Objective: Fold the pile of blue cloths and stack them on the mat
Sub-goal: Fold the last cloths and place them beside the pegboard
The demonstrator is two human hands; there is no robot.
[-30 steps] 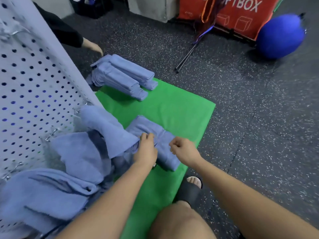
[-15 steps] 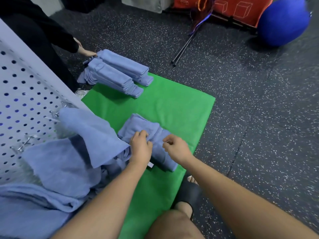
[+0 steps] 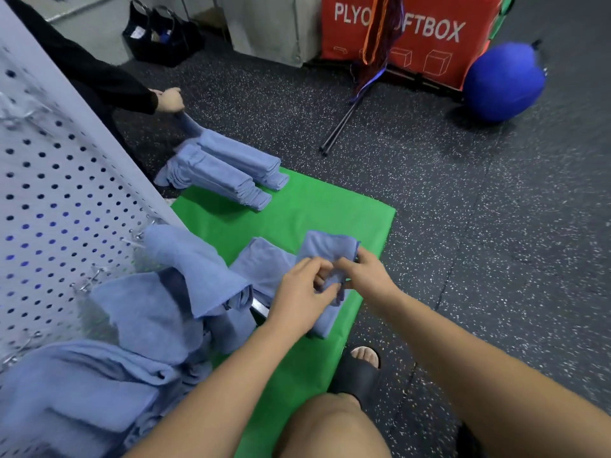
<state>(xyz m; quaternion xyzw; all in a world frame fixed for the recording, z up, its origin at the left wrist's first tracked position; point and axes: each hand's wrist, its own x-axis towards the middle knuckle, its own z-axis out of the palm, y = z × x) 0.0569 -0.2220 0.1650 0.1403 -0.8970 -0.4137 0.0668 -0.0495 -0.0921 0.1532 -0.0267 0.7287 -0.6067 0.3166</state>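
Note:
A green mat (image 3: 330, 213) lies on the dark floor. On its middle a partly folded blue cloth (image 3: 264, 262) lies flat, and one end of it (image 3: 327, 247) is lifted and turned up. My left hand (image 3: 297, 292) and my right hand (image 3: 363, 276) meet over that end, and both pinch the cloth. A stack of folded blue cloths (image 3: 228, 170) sits at the mat's far left corner. A loose pile of unfolded blue cloths (image 3: 115, 342) fills the lower left.
A white pegboard panel (image 3: 49, 193) with metal hooks leans on the left. Another person's hand (image 3: 170, 99) in a black sleeve grips a cloth at the folded stack. An orange box (image 3: 413, 31), a blue ball (image 3: 502, 82), black rods (image 3: 340, 127) and my sandalled foot (image 3: 358, 368) lie around.
My hands have lifted the cloth's near end and turned it up towards the right. The other person's hand now pulls a cloth up at the folded stack.

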